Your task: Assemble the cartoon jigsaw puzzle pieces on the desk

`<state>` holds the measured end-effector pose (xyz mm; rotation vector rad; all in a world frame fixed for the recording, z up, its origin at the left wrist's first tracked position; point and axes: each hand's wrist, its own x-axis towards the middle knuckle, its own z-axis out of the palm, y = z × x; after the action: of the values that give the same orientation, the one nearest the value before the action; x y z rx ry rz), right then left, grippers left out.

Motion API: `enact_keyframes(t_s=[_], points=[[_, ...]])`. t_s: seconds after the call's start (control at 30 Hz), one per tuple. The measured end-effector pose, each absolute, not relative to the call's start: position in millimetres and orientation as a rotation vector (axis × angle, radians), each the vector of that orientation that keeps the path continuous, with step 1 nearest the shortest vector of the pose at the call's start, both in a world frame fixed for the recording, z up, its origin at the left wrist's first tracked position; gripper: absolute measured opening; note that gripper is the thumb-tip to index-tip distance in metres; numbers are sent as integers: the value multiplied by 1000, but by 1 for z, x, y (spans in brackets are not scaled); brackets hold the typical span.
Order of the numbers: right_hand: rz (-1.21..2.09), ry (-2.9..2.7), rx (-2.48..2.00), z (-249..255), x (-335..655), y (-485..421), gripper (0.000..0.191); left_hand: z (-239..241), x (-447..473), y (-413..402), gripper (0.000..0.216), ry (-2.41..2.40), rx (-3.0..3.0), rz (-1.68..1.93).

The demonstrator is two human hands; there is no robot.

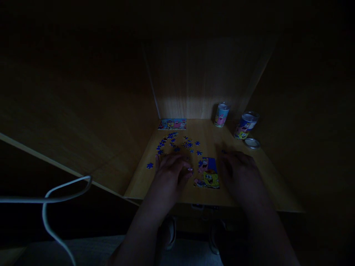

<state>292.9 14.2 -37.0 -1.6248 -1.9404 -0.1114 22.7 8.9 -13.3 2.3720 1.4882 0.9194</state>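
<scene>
A partly assembled jigsaw puzzle (209,175) with yellow and pink cartoon figures on blue lies near the shelf's front edge. Just to its left, my left hand (173,166) pinches a small puzzle piece (190,169) between thumb and finger. My right hand (238,166) rests at the puzzle's right side, fingers loosely extended and dim in shadow. A small dark bit, perhaps another piece, shows by its fingertips. Beyond my left hand, several loose puzzle pieces (188,144) are scattered, many blue. One blue piece (149,166) lies alone at the left.
A cartoon picture card (172,124) lies at the back left. Two cartoon-printed cans (221,115) (245,125) stand at the back right, with a round metal lid (252,143) beside the nearer one. Wooden side walls enclose the shelf. A white cable (46,207) hangs at lower left.
</scene>
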Motion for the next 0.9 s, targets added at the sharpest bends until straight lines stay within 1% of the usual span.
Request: enact_keyframes(t_s=[0.23,0.53,0.73,0.9], points=[[-111,-1927,-1661,-35,291,14,23,-14,37,15,18,1454,2398,888],[-130,-1943,-1652,-35,292,13,23,-12,38,18,17,1409,2416,831],[-142,-1938,-1652,-37,292,14,22,-12,38,17,19,1396,2449,846],[-69,-1965,-1595,-33,289,13,20,-11,38,17,20,1364,2449,862]])
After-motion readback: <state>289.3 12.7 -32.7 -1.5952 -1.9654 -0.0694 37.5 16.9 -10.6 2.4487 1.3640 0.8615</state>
